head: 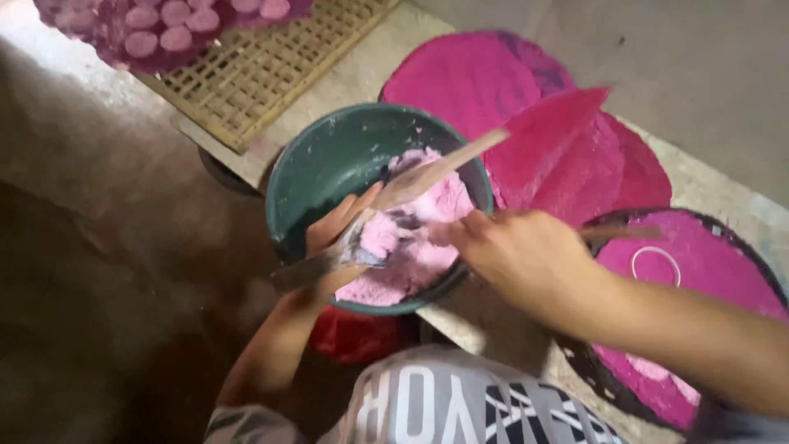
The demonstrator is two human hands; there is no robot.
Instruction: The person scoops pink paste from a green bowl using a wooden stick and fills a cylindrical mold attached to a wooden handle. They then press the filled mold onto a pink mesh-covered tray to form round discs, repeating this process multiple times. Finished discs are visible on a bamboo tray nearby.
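meanwhile left hand [333, 234] grip pinches spatula [386, 201], right hand [514, 251] pinches stick [620, 233] over bowl [320, 164].

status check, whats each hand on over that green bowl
Left hand grips flat wooden paddle. Right hand in pink dough, thin stick behind. Green bowl clear; pink sheets beside it.

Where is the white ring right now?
In the head view, the white ring lies at the right, on the pink surface of the dark-rimmed round tray, just beyond the person's right hand and right of the green bowl.
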